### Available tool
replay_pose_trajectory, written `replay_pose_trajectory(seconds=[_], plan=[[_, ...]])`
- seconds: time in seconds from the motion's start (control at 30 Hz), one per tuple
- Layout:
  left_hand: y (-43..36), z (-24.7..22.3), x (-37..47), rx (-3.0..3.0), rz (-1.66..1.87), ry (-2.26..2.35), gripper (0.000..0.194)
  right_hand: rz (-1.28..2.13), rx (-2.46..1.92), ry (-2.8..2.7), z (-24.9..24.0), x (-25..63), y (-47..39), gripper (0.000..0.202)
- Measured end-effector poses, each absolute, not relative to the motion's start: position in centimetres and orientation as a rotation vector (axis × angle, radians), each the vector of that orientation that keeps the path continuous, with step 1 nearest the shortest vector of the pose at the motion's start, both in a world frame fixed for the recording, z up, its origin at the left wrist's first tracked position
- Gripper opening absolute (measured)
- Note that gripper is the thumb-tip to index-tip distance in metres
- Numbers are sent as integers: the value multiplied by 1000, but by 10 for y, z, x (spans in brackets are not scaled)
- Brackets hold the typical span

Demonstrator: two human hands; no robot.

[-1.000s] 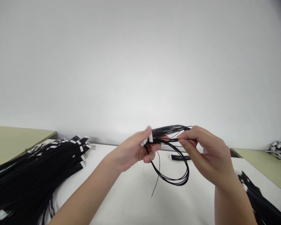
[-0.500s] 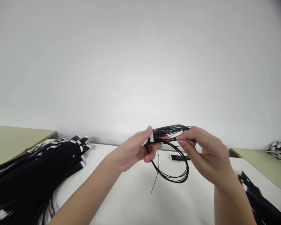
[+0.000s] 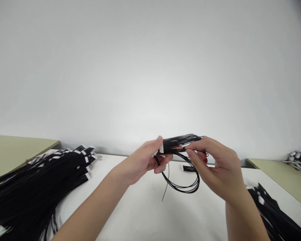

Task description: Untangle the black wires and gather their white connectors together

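Note:
My left hand [image 3: 150, 157] is closed on a wire harness, its thumb pressing the white connector [image 3: 162, 148]. From that connector a flat row of black wires [image 3: 182, 141] runs rightward, towards my right hand [image 3: 214, 167]. My right thumb and forefinger pinch a black wire just below the row. Under the hands hangs a loop of several black wires [image 3: 188, 191], and one thin loose end [image 3: 165, 192] points down beside it. The far ends of the wires are hidden behind my right hand.
A large pile of black harnesses with white connectors [image 3: 40, 187] lies on the left. Another bundle [image 3: 273, 211] is at the right, and a short black piece [image 3: 188, 168] lies on the white table [image 3: 150, 221] behind the loop. Yellowish boards [image 3: 17, 147] flank the table.
My right hand has moved slightly left, closer to the connector, with the wire still pinched. The hanging loop has shifted a little left and up. My left hand stays nearly in place.

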State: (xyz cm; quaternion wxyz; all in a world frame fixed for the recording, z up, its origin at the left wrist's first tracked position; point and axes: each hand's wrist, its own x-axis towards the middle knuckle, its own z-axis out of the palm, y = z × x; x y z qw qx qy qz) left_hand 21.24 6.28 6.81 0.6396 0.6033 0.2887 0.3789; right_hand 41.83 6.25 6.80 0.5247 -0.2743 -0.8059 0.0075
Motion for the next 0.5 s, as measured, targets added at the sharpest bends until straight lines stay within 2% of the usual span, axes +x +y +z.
replay_pose_trajectory(seconds=[0.5], plan=[[61,67,212,1311,909,578,50,-38,-617,-1885,66,414,63,14]])
